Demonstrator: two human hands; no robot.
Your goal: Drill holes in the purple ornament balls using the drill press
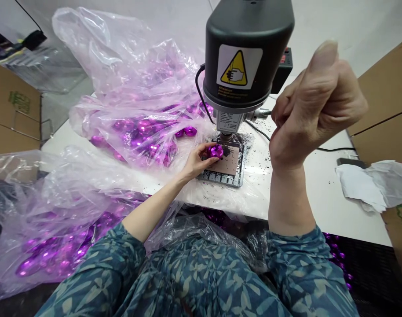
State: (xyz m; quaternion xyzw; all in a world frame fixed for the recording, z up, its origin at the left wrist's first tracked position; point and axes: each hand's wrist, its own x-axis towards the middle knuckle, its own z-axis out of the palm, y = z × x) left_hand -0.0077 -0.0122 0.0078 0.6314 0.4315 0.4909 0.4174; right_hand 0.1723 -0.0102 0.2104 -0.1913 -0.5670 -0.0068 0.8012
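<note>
Your left hand (201, 159) pinches one ball (216, 151) at clock centre, over the board (229, 164); steady it well clear of the press (250, 97), just past twelve. Your right hand (316, 101), at two, curls around the lever (263, 113); work it smoothly. Two bags (135, 145), at eight and ten, contents uncountable; one board; one press; one lever.

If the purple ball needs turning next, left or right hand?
Left, I'd say: the left hand has the purple ball between thumb and fingers, over the brown board. The right hand is raised beside the black machine head, closed, apparently around the metal lever, away from the ball.
</note>
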